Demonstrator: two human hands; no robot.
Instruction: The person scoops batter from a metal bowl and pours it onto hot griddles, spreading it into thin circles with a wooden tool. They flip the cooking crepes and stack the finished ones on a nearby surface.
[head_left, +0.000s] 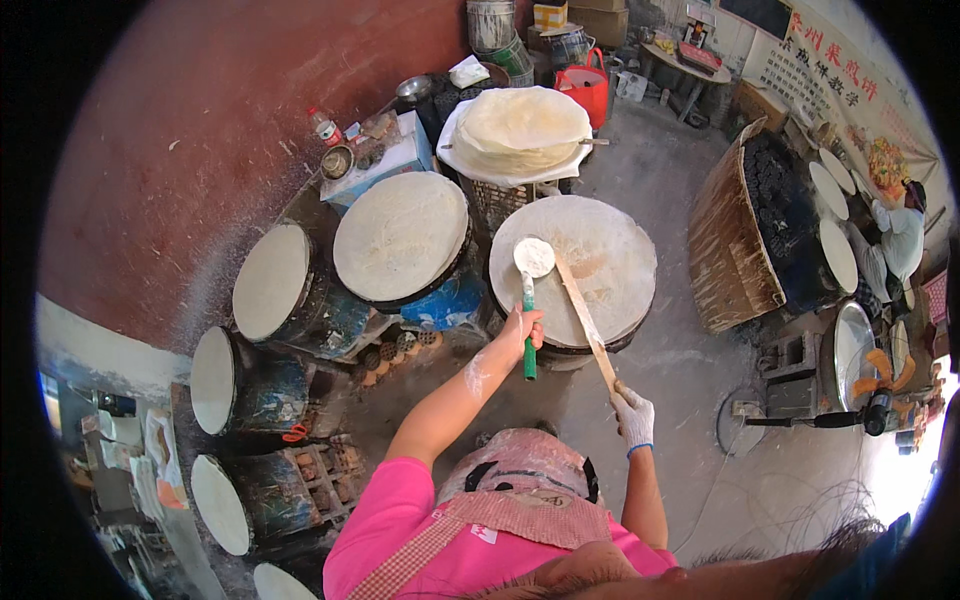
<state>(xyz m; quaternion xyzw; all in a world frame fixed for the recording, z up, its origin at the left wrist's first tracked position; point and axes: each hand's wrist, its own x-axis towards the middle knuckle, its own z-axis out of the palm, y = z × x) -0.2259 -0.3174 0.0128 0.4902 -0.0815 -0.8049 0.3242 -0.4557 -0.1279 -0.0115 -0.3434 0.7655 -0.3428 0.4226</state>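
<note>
My left hand (523, 332) grips the green handle of a ladle (534, 257), whose round bowl holds white batter. Below that bowl lies a round griddle (630, 262) coated with a pale layer of batter, slightly browned near the middle. In my right hand (633, 417), which wears a white knit glove with a blue cuff, is a long flat wooden spreader (581, 307). Its far end reaches over the griddle, close beside the ladle bowl. Whether the spreader touches the batter, I cannot tell.
Behind the griddle, a stack of thin pancakes (523, 124) rests on white cloth. More batter-covered griddles (401, 236) on drums curve around to my left. A cardboard-sided bin of coal briquettes (731, 232) stands right, with a fan (877, 409) nearer. Another person (900, 236) works beyond the bin.
</note>
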